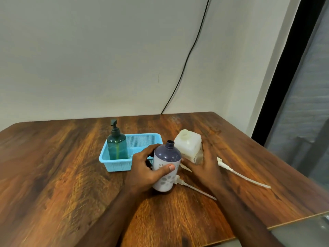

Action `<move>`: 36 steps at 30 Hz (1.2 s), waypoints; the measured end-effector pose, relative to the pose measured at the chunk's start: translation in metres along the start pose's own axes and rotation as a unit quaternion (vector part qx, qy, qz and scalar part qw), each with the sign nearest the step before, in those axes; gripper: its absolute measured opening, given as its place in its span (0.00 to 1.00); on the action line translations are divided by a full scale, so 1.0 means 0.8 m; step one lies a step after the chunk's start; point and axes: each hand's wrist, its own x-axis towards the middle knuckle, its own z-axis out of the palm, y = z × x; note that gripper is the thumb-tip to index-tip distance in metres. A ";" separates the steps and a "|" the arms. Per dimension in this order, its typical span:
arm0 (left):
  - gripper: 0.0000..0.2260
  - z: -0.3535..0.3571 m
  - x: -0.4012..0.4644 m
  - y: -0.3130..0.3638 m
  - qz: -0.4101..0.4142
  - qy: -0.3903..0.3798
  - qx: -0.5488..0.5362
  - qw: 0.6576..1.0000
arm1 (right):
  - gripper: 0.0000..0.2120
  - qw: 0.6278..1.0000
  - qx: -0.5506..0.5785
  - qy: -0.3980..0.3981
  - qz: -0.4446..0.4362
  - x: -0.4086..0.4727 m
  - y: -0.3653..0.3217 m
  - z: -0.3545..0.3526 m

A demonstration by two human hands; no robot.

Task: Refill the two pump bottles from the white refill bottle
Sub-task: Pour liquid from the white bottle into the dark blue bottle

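Observation:
A purple-topped flowered pump bottle (166,166) stands on the wooden table (53,166) with its neck uncapped. My left hand (145,171) grips it, thumb across the front. Just behind to the right stands the white refill bottle (188,145), its mouth uncovered; my right hand (205,169) wraps around its lower right side. A teal pump bottle (117,146) with its pump fitted stands in a blue basket (142,139). Two white pump heads with long tubes lie on the table, one pump (194,188) in front of the purple bottle and another pump (243,176) further right.
A black cable (187,65) runs down the wall behind the table. The table's right edge (284,168) and front right corner are near my right arm. A dark window frame (284,77) stands at the right.

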 end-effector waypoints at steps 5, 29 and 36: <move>0.21 -0.003 -0.007 0.003 0.012 -0.009 0.008 1.000 | 0.38 0.997 -0.062 0.012 -0.038 -0.002 -0.008 0.000; 0.20 -0.007 -0.008 -0.001 0.000 0.002 0.005 1.000 | 0.33 0.958 -0.186 0.023 -0.218 0.021 -0.035 -0.030; 0.19 -0.009 -0.007 -0.001 -0.002 0.002 0.011 1.000 | 0.33 0.945 -0.208 0.026 -0.251 0.031 -0.039 -0.036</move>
